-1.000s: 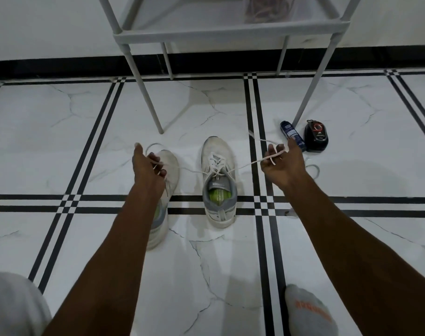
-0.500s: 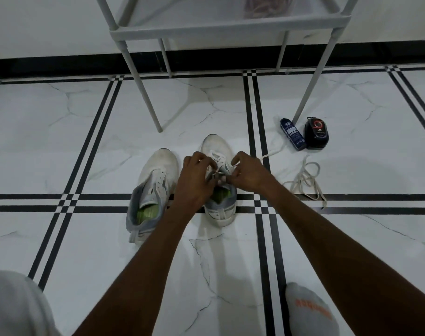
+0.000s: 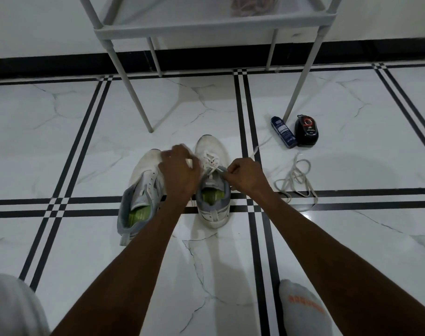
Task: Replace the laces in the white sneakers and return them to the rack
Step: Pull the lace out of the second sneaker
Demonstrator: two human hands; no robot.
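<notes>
White lace is the story here: 1 second ago both arms are flung wide, drawing the ends taut, and now both hands are back in over the right sneaker point(image 3: 212, 187), which sits upright on the floor point(image 3: 61, 141) just in front of the rack point(image 3: 206, 26). The right hand point(image 3: 245, 177) pinches the new lace point(image 3: 212, 169) at the tongue, fingers point(image 3: 231, 169) curled tight on it. The left hand point(image 3: 180, 170) is blurred mid-move above the gap between the 2 shoes; whether its fingers hold a lace end I cannot tell. That reads as tightening finished and a knot beginning. The left sneaker point(image 3: 143, 187) leans on its side with bare eyelets, so the job looks about half done. A loose lace point(image 3: 296, 180) waits on the floor to the right, near a blue bottle point(image 3: 283, 132) and a black polish container point(image 3: 306, 129).
</notes>
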